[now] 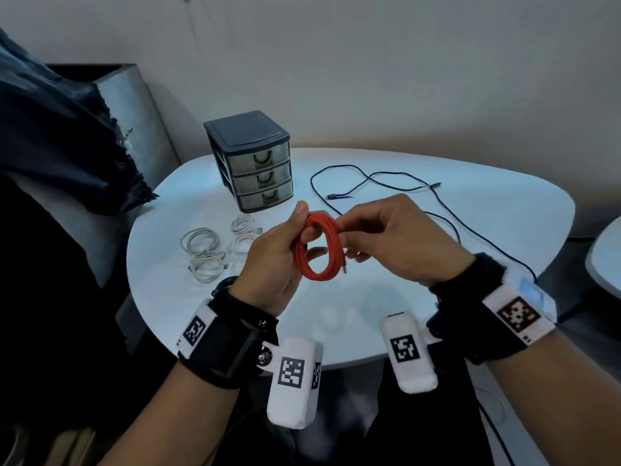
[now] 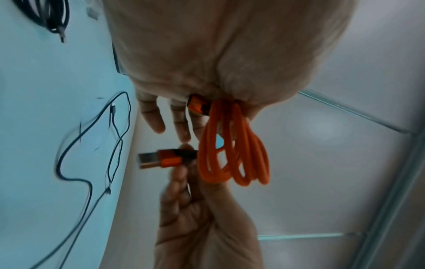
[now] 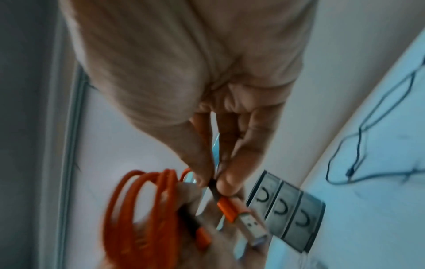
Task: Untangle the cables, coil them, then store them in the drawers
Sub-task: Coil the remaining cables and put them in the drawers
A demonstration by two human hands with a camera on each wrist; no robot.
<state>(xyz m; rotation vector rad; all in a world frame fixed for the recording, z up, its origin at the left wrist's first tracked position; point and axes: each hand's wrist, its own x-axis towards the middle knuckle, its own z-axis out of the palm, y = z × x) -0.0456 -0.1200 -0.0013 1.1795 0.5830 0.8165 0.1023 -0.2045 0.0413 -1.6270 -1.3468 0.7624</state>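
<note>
The orange cable (image 1: 317, 252) is held coiled above the table (image 1: 437, 230), gripped by the left hand (image 1: 272, 260); its USB plug (image 3: 243, 216) end is pinched by the right hand (image 1: 393, 240). Behind, the drawers (image 1: 260, 173) are seen closed, the black cable (image 1: 386, 183) uncoiled.

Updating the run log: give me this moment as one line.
left hand: holds orange cable coil | right hand: pinches its USB end | black cable: loose on table | drawers: closed
</note>
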